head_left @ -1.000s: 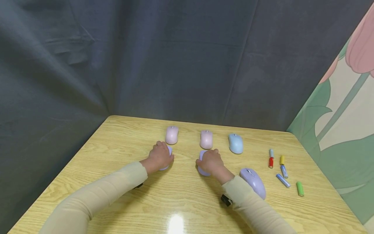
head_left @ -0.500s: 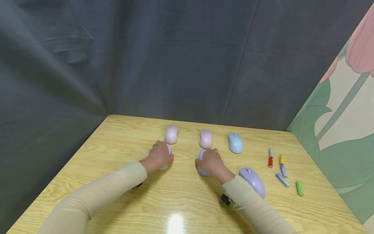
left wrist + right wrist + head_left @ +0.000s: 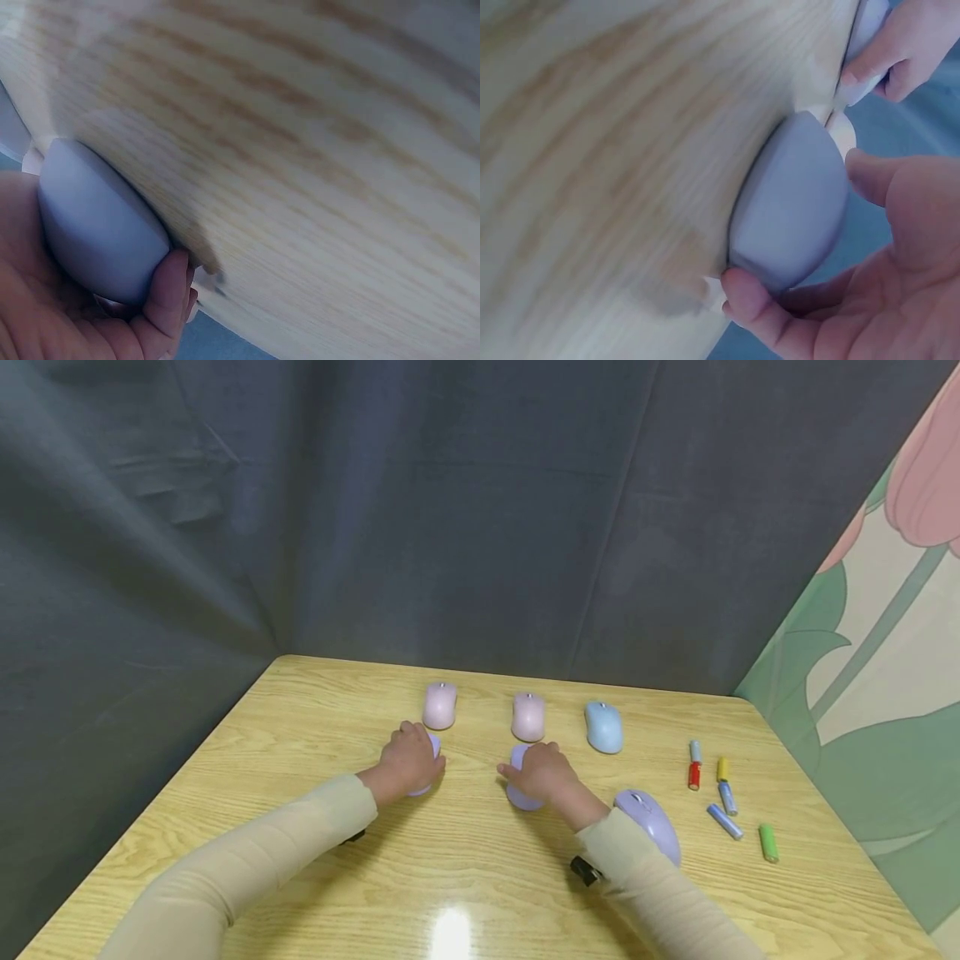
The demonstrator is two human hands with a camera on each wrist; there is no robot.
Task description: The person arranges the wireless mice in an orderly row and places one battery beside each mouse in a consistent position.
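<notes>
My left hand [image 3: 409, 760] grips a purple computer mouse [image 3: 101, 221] on the table, its fingers curled along one side. Its thumb lies against the mouse's other side in the right wrist view. At the middle of the table, my right hand [image 3: 546, 774] is at a second purple mouse [image 3: 791, 202]. The right thumb stands out from that mouse with a small gap, while fingertips touch its opposite edge. Both mice are partly hidden under the hands in the head view. Beyond them sit two pink mice, one left [image 3: 440, 706] and one right [image 3: 528, 717].
A blue mouse [image 3: 603, 727] stands at the back right. Another purple mouse [image 3: 649, 823] lies beside my right sleeve. Several batteries lie at the right, including a red one [image 3: 694, 776], a yellow one [image 3: 723, 769] and a green one [image 3: 768, 843]. A dark curtain [image 3: 465, 527] hangs behind the table.
My right thumb has moved away from the side of its mouse, and the right wrist has shifted slightly to the right. The left hand stays on its mouse.
</notes>
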